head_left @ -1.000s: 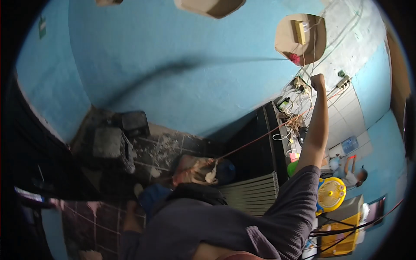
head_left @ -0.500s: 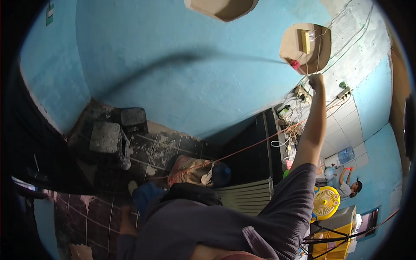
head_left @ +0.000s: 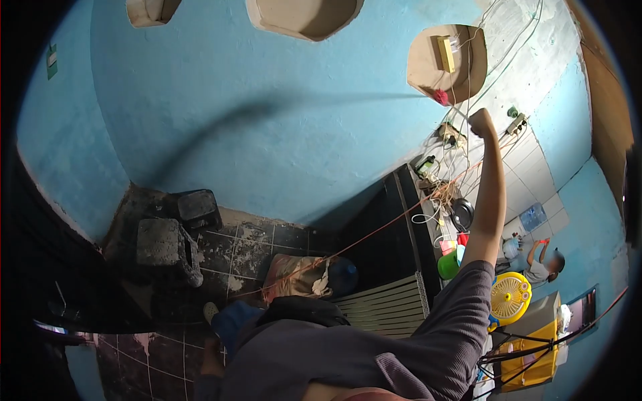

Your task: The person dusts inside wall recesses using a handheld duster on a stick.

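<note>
My right hand [head_left: 483, 123] is raised high on a straight arm, fingers closed in a fist. A thin pale stick [head_left: 458, 111] runs from the fist toward a red tuft [head_left: 441, 97] at the lower edge of a wall niche [head_left: 428, 67]. A yellow box [head_left: 445, 53] sits inside that niche. Just left of the fist hang tangled wires and a wall socket [head_left: 449, 134]; another socket [head_left: 515, 123] is to its right. My left hand is out of sight.
A black counter [head_left: 408, 214] with a pan [head_left: 461, 214] and green bowl [head_left: 449, 264] stands below the wires. An orange cord [head_left: 374, 230] slants down to a bundle [head_left: 297, 275] on the tiled floor. Concrete blocks [head_left: 160, 240] lie left. Another person [head_left: 538, 267] crouches behind a yellow fan [head_left: 509, 294].
My raised fist has shifted slightly left and up, and the stick's tip has come closer to the red tuft. The whole view has swung a little, showing more of the niches above.
</note>
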A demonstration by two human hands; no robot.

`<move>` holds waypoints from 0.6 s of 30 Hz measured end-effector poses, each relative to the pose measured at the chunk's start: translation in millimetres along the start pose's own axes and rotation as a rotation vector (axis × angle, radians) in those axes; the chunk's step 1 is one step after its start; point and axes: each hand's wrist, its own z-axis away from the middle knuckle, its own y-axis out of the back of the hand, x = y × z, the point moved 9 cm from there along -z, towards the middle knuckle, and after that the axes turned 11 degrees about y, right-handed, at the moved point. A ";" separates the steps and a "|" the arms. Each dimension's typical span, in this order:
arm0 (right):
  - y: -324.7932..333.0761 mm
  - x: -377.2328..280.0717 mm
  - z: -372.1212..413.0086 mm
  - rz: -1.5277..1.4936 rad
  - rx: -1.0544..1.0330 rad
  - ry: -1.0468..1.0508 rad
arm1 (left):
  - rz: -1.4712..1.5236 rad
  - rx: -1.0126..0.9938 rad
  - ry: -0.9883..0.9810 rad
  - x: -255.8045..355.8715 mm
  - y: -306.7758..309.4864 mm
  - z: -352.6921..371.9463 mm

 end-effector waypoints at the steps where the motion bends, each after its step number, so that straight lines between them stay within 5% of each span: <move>1: -12.1 -19.6 7.5 0.031 -0.135 0.221 | 0.112 0.066 -0.065 56.3 92.3 29.5; 3: 16.6 -25.7 37.8 -0.533 0.008 -0.036 | 0.232 0.150 -0.117 54.6 144.0 76.5; 5: 67.6 -30.7 64.6 -0.749 0.055 -0.205 | 1.210 -0.404 0.965 -6.6 59.8 69.9; 10: 58.6 0.2 58.7 -0.676 0.112 -0.252 | 1.129 -0.365 1.085 -60.1 13.3 37.0; 12: 0.6 31.5 30.6 -0.311 0.082 -0.265 | 1.100 -0.368 1.130 -67.4 -10.9 23.9; 13: -20.9 38.7 19.7 -0.333 0.251 -0.158 | 1.092 -0.365 1.150 -80.2 -23.4 19.5; 16: 12.4 -41.6 47.6 -0.899 0.066 -0.285 | 1.092 -0.349 1.212 -96.8 -62.8 11.5; 18: 47.2 -57.8 47.5 -0.925 0.010 -0.164 | 1.119 -0.326 1.239 -102.0 -68.4 10.7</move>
